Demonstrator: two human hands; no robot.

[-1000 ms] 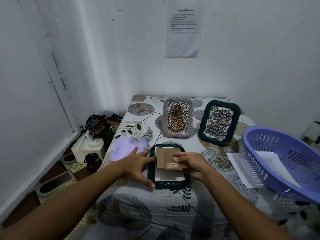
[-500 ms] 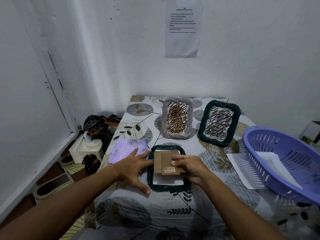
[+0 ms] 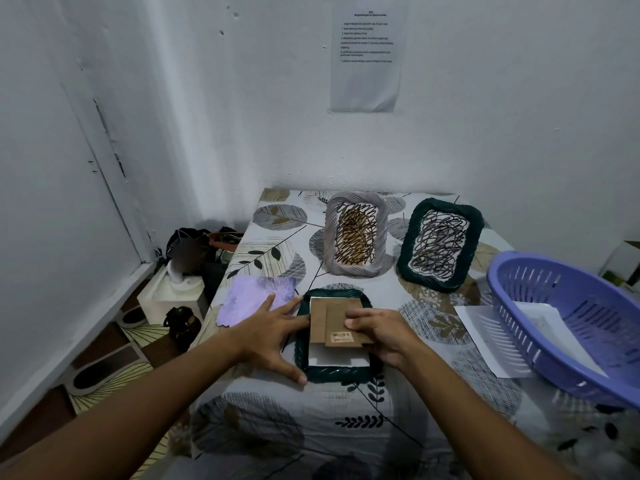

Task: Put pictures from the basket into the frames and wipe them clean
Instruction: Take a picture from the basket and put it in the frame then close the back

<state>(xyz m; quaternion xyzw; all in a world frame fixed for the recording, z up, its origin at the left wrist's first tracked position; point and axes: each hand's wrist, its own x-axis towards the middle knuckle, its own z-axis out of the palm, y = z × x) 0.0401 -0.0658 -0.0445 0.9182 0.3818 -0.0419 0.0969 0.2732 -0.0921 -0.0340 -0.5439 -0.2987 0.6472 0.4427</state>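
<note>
He's at the backing step — the green frame (image 3: 334, 372) lies face down at the desk's (image 3: 277, 251) near edge, left hand (image 3: 273, 332) spread against its side, right hand (image 3: 381, 336) pinching the brown board (image 3: 332, 323) over the white picture (image 3: 337, 358). Next, I'd say, seat the board square — two filled frames (image 3: 356, 233), a cloth (image 3: 252, 299) and the basket (image 3: 568, 327) stand clear

We are seeing printed lines on the paper sheet (image 3: 367, 57) taped to the wall, but they are showing too small and blurred for us to read. We are also making out a barcode sticker (image 3: 342, 337) on the brown backing board (image 3: 329, 320) lying in the dark green frame (image 3: 302, 355); its digits are staying illegible.
</note>
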